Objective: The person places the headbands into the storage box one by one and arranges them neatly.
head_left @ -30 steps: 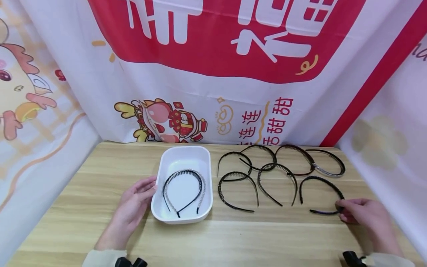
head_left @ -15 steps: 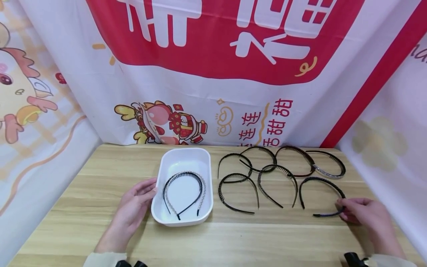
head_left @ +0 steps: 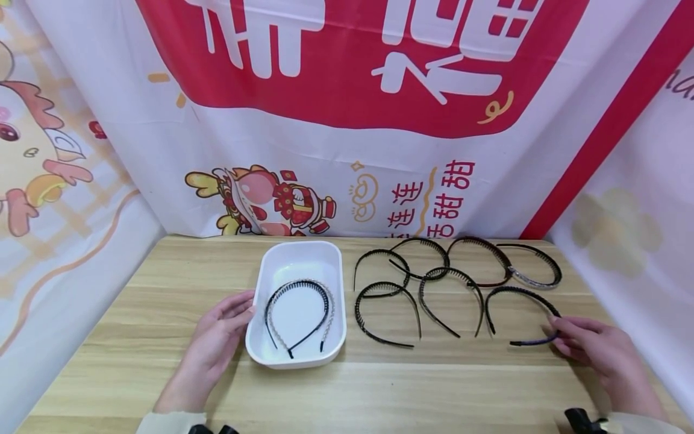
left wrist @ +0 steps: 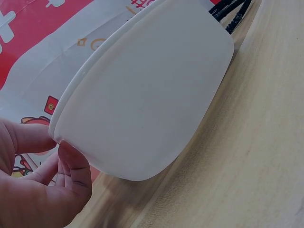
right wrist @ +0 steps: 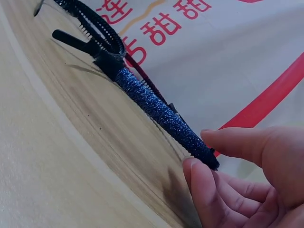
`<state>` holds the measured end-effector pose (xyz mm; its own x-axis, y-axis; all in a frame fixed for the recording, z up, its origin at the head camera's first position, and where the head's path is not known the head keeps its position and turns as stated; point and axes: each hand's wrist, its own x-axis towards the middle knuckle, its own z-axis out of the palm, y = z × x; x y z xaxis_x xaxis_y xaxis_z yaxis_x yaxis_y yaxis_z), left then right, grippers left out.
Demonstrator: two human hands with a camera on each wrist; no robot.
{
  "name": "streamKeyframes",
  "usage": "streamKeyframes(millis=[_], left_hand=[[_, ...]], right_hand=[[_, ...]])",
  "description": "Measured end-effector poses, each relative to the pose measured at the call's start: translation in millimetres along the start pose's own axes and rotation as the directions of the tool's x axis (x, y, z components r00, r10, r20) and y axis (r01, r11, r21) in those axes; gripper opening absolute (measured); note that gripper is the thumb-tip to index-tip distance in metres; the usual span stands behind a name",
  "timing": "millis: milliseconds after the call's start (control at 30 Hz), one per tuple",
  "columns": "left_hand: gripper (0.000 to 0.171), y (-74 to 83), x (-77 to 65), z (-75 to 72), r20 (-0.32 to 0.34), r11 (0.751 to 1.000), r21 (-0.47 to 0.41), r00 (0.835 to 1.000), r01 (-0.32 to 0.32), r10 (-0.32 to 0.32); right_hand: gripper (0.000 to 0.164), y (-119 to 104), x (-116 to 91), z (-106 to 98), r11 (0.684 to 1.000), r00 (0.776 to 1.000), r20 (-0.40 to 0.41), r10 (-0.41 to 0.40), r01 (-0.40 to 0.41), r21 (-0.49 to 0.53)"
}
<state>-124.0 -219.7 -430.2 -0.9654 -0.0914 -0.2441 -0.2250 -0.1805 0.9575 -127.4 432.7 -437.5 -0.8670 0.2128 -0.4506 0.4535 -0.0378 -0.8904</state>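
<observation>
My left hand [head_left: 219, 337] is at the left side of a white plastic tray [head_left: 255, 343]. Its thumb and fingers pinch the tray's rim, as the left wrist view shows. Inside the tray lie a black toothed headband [head_left: 328, 298] and a light beaded headband [head_left: 333, 313], overlapping. On the right, my right hand [head_left: 593, 346] pinches a dark headband [head_left: 526, 292] by one side of its curve, its ends pointing left. In the right wrist view that headband's band [right wrist: 156, 107] shows glittery blue, held between thumb and index finger close over the table.
Several more dark headbands lie on the wooden table [head_left: 434, 392] between the tray and my right hand, among them a toothed one [head_left: 360, 322] nearest the tray. One at the back right has a silvery part [head_left: 528, 279]. A printed cloth [head_left: 347, 175] hangs behind the table.
My right hand has tilted the dark headband slightly, its lower free end shifting a little to the right. The left hand and the tray stay together in place.
</observation>
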Motion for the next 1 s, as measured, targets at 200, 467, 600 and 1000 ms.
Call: streamKeyframes(millis=[200, 467, 600, 1000], left_hand=[[0.040, -0.7, -0.1, 0.0, 0.002, 1.000, 0.000, 1.000, 0.000, 0.000], [0.033, -0.8, -0.5, 0.2, 0.003, 1.000, -0.013, 1.000, 0.007, -0.007], [0.034, -0.4, -0.1, 0.2, -0.002, 1.000, -0.018, 1.000, 0.011, -0.011], [0.037, 0.2, -1.7, 0.5, -0.006, 1.000, -0.005, 1.000, 0.014, -0.014]], right_hand=[[0.022, -0.5, -1.2, 0.6, 0.999, 1.000, 0.025, -0.015, 0.014, 0.039], [0.021, -0.4, -1.6, 1.2, 0.995, 0.998, 0.020, -0.060, 0.058, 0.076], [0.019, -1.3, -1.6, 1.6, 0.996, 0.998, -0.001, -0.064, 0.064, 0.069], [0.022, 0.3, -1.1, 1.2, 0.994, 0.996, 0.009, -0.088, 0.087, 0.060]])
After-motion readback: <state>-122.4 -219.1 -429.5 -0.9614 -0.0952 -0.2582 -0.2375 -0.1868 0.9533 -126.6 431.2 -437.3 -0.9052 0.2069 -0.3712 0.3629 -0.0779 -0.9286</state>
